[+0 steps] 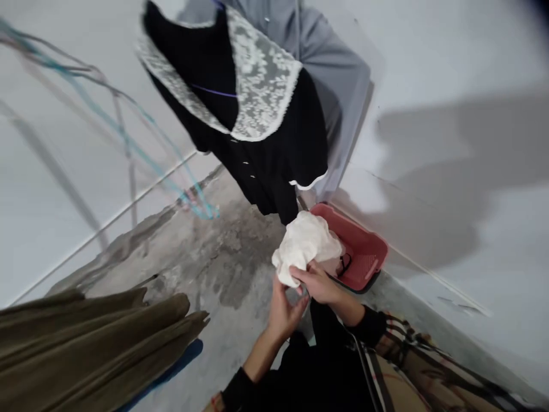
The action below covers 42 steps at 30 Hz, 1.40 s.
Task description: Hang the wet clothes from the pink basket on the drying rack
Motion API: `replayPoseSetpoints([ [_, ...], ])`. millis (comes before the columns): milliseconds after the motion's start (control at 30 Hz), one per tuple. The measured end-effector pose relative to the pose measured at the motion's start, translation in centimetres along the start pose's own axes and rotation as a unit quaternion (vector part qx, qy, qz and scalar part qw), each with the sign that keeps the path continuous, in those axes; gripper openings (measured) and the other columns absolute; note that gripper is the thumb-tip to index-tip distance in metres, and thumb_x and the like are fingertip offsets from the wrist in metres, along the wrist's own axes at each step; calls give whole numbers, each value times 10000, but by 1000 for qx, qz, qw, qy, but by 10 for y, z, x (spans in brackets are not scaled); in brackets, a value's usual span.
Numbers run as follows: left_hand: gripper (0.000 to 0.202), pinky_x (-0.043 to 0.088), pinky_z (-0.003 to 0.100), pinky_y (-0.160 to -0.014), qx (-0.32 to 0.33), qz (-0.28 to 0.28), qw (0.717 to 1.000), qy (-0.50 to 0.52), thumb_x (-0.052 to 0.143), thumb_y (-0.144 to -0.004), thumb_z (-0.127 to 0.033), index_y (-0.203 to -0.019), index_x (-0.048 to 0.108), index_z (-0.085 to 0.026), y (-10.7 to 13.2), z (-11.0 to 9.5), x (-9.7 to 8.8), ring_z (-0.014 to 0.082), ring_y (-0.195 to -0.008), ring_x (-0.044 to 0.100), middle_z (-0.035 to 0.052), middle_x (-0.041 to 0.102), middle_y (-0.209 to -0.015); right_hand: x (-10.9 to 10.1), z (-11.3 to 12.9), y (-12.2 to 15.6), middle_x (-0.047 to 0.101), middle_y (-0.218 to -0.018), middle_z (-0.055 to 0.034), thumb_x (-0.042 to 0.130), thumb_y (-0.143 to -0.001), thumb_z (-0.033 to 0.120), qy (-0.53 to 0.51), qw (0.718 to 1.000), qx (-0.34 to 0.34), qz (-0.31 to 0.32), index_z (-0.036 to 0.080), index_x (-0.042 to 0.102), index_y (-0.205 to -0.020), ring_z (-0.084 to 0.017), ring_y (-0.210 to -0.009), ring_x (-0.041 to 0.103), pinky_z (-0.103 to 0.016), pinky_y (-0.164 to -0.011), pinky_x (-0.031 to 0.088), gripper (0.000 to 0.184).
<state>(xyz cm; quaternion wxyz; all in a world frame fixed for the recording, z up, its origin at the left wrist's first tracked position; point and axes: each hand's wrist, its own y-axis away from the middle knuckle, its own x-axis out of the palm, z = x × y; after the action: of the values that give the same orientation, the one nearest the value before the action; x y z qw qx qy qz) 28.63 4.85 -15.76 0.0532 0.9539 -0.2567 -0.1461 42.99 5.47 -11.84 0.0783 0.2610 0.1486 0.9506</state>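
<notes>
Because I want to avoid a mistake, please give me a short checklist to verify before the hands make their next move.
1. Right hand grips the white cloth: ok, its thumb presses on the lower part.
2. Left hand grips it too: cannot tell; its fingers are partly hidden at the lower edge.
3. Cloth spread flat: not ok, it is bunched up.
4. Cloth free of the red basket: cannot tell; it overlaps the basket in this view.
5. Basket open at the top: ok, part of its inside shows.

Stained grey floor (pixel 227 269), red bin (pixel 368 256) on it
</notes>
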Motion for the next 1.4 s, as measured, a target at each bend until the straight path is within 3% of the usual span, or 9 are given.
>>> replayPoseSetpoints([
  [100, 838, 269, 472, -1164, 72, -108, 991, -15, 698, -745, -372, -1436, 282, -142, 18, -15, -21, 324, -1422, 307, 208, 384, -1472, 50, 8, 22, 493, -492, 58, 707, -751, 507, 35, 995, -11, 97, 183, 527, -673, -60, -411, 421, -200, -423, 340, 378],
  [233, 510, 433, 422, -1025, 60, -176, 982, 31, 549, -850, -425, -1280, 477, -161, 48, -39, -69, 270, -1170, 577, 153, 605, -1245, 94, 15, 40, 535, -512, 47, 695, -761, 530, 97, 981, -16, 169, 177, 568, -747, -77, -446, 473, -210, -458, 382, 375],
  [400, 343, 465, 337, -936, 49, -259, 963, 50, 570, -835, -396, -1105, 612, -189, 77, -70, -139, 206, -1019, 622, 81, 671, -1127, 128, 16, 55, 665, -741, -17, 630, -842, 461, 250, 945, -122, 171, 182, 623, -918, -103, -575, 555, -238, -556, 456, 289],
  [600, 372, 476, 257, -770, -19, -224, 966, 128, 617, -799, -433, -1046, 666, -159, 117, -84, -189, 159, -830, 617, 45, 704, -958, 150, 3, 63, 604, -1182, -98, 615, -856, 331, 410, 825, -388, 23, 237, 614, -1183, -218, -1049, 589, -365, -858, 515, 340],
  [733, 439, 463, 231, -686, -43, -135, 975, 173, 667, -757, -465, -1058, 679, -146, 137, -86, -199, 153, -756, 620, 34, 708, -866, 167, -9, 57, 577, -1287, -113, 640, -815, 332, 486, 771, -388, 135, 231, 574, -1283, -284, -1231, 494, -490, -1042, 391, 483],
  [833, 429, 470, 242, -688, -24, -95, 987, 127, 607, -804, -473, -1065, 684, -142, 148, -88, -209, 167, -759, 632, 42, 713, -845, 177, -9, 56, 692, -991, -75, 553, -860, 307, 452, 809, -286, 242, 196, 671, -1117, -222, -948, 619, -378, -858, 480, 304],
  [933, 340, 469, 273, -742, 7, -119, 991, -68, 535, -856, -394, -1059, 696, -174, 157, -91, -222, 194, -815, 641, 46, 722, -878, 184, 3, 65, 673, -810, -29, 566, -860, 350, 375, 871, -183, 259, 166, 694, -927, -148, -720, 594, -264, -666, 455, 234],
  [1100, 317, 442, 291, -761, -12, -209, 898, -386, 499, -833, -194, -1086, 679, -257, 166, -88, -233, 222, -891, 640, 43, 711, -1008, 198, 25, 85, 567, -622, 22, 663, -784, 434, 252, 938, -74, 227, 159, 639, -736, -95, -564, 493, -214, -532, 375, 281],
  [1400, 284, 433, 347, -815, -18, -338, 800, -496, 565, -789, -185, -1040, 684, -247, 173, -60, -244, 270, -977, 537, 68, 635, -1089, 199, 41, 92, 633, -684, 7, 714, -746, 417, 225, 956, -56, 180, 172, 682, -777, -107, -609, 553, -220, -569, 417, 249],
])
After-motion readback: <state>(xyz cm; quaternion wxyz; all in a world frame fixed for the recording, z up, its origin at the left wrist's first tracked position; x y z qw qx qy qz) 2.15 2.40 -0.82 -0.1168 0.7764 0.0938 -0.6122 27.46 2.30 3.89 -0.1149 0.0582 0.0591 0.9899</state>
